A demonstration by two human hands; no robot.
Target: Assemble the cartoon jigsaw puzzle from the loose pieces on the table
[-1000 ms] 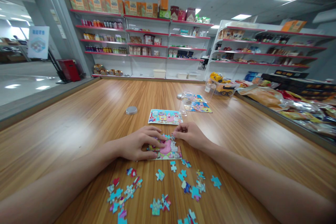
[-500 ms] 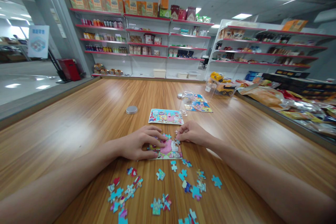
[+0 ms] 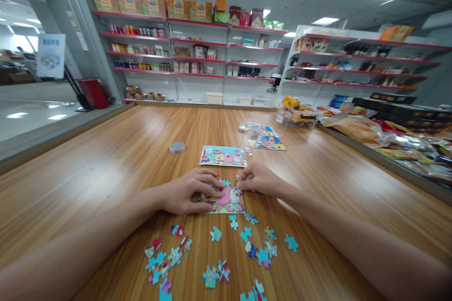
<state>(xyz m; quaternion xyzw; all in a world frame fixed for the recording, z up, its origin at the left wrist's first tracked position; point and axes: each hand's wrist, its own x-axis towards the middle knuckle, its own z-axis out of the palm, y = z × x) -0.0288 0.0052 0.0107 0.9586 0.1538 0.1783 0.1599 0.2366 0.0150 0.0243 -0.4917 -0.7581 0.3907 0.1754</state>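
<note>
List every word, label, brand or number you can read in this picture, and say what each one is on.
No text here can be read.
Sign board at the left: a line of characters at its top, too blurred to read.
Orange boxes on the top shelf: printing too small.
Goods on the shelves: labels too small.
Picture card beyond the hands: cartoon figures, no legible words.
Partly built puzzle under the left hand and right hand: no legible words.

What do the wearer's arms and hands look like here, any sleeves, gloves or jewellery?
Both forearms are bare as far as the frame shows: no sleeves in view. The left hand and right hand wear no gloves. No watch, bracelet or wristband shows at either wrist, and no rings are visible on the fingers, though small detail is hard to make out. No markings or cables.
</note>
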